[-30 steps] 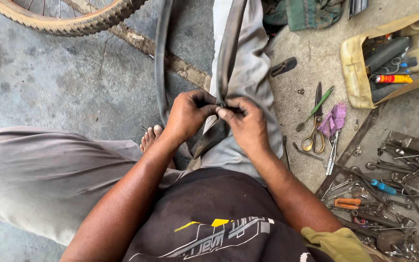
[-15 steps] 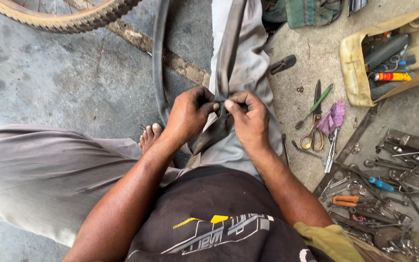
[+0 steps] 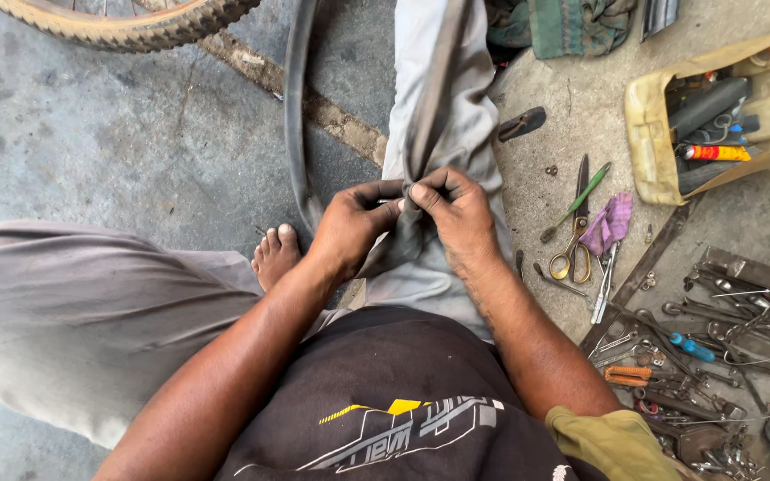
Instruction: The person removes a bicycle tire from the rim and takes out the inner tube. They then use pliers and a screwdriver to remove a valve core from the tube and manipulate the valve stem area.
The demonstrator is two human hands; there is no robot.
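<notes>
Both pinching the black inner tube [image 3: 400, 233] over the outstretched grey trouser leg [image 3: 443, 134], left hand [image 3: 349, 227] and right hand [image 3: 456, 214] now fingertip to fingertip, grip tightened since a moment ago, scissors [image 3: 574, 227] just right of that leg.

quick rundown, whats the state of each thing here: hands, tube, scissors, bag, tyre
left hand: shut, pinching the inner tube
right hand: shut, pinching the same fold of the tube
inner tube: flat and limp, draped over the trouser leg
scissors: blades shut, lying on the floor
yellow tool bag: open, tools inside
tyre: on the floor at the top edge, untouched
</notes>
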